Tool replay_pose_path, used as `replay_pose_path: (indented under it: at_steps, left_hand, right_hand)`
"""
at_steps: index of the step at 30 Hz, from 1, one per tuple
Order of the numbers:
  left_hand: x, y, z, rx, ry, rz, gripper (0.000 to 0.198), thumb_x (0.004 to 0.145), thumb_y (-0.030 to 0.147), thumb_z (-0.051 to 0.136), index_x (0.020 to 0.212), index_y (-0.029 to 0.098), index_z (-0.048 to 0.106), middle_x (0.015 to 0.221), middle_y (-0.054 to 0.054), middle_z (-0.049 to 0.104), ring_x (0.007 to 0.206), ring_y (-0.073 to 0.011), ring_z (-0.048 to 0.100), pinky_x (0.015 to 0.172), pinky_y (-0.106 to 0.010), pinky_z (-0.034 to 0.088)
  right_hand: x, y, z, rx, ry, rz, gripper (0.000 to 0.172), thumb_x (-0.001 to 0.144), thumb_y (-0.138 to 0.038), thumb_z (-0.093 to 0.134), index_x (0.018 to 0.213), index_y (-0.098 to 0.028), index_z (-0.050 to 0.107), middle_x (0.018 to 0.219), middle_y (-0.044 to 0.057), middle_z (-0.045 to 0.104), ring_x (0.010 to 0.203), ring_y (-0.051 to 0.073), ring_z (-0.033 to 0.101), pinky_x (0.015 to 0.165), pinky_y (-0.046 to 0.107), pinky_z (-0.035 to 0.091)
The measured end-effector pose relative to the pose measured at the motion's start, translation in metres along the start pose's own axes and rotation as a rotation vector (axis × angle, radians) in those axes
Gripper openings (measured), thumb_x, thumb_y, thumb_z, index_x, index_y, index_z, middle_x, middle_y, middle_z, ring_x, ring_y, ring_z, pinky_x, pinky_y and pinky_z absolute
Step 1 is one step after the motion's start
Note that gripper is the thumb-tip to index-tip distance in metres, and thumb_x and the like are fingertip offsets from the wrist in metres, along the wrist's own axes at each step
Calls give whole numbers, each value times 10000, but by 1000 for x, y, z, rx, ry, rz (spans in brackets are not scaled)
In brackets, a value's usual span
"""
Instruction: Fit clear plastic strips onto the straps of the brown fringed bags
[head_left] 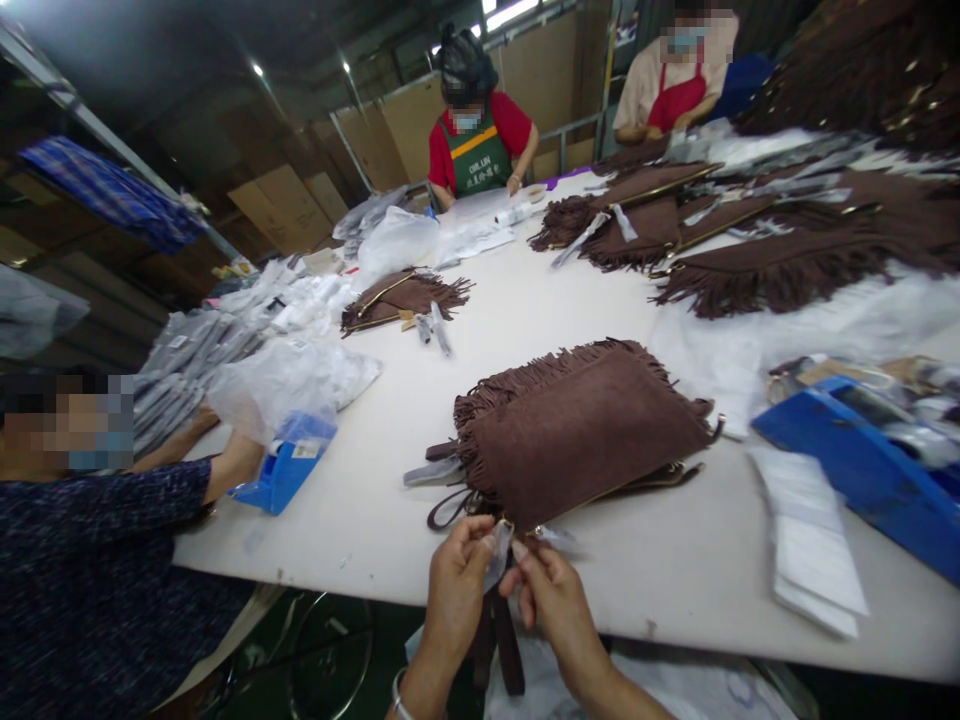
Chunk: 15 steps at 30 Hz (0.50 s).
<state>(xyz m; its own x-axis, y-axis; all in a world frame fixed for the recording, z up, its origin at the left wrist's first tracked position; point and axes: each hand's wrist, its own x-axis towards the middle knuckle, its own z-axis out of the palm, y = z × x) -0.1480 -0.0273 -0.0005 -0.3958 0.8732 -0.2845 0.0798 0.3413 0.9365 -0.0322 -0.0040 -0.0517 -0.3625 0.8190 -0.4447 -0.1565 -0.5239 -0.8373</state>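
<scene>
A dark brown suede-like fringed bag (577,430) lies on the table in front of me, its fringe toward the far and left sides. My left hand (461,580) is closed in a pinch on a small clear plastic wrap (498,555) around gold hardware at the bag's near corner. Close beside it, my right hand (551,590) pinches at the right edge of that same wrap, its other fingers curled. A brown strap (508,645) hangs below my hands over the table edge. Exactly what sits inside the wrap is hidden.
A blue bin (847,450) and stacked white paper (810,535) lie to the right. Another fringed bag (405,298) and a blue tape dispenser (281,470) are on the left. More bags (810,250) pile up at the back right. Co-workers sit left and stand across.
</scene>
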Motion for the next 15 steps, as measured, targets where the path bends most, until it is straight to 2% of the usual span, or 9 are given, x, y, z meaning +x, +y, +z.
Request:
replay_pose_path:
  at_steps: [2, 4, 10, 15]
  left_hand:
    - [0, 3, 2, 39, -13, 8, 237, 865, 356, 542, 985, 172, 631, 859, -50, 710, 754, -179, 640, 689, -270, 469]
    - [1, 6, 4, 66, -12, 17, 225, 867, 347, 530, 972, 176, 633, 832, -43, 707, 734, -178, 637, 675, -271, 467]
    - [3, 8, 8, 156, 50, 77, 205, 846, 317, 550, 965, 189, 657, 902, -57, 718, 835, -202, 653, 770, -298, 479]
    - [0, 3, 1, 87, 50, 68, 296, 863, 363, 550, 1090, 189, 630, 1062, -90, 702, 950, -217, 648, 849, -322, 473]
  right_hand:
    - [-3, 5, -1, -7, -27, -18, 544, 774, -612, 569, 1039, -137, 559, 619, 20, 657, 322, 73, 425, 328, 183, 265]
    - [-5, 8, -2, -47, -3, -33, 540, 754, -587, 615, 1055, -145, 543, 635, 9, 655, 328, 73, 433, 325, 179, 277]
    - [0, 9, -1, -22, 15, -4, 484, 721, -592, 639, 882, -139, 587, 588, 5, 630, 321, 63, 411, 328, 182, 270]
    - [5, 0, -4, -4, 67, -45, 470, 708, -591, 655, 811, -135, 606, 582, 8, 622, 348, 64, 401, 353, 193, 278]
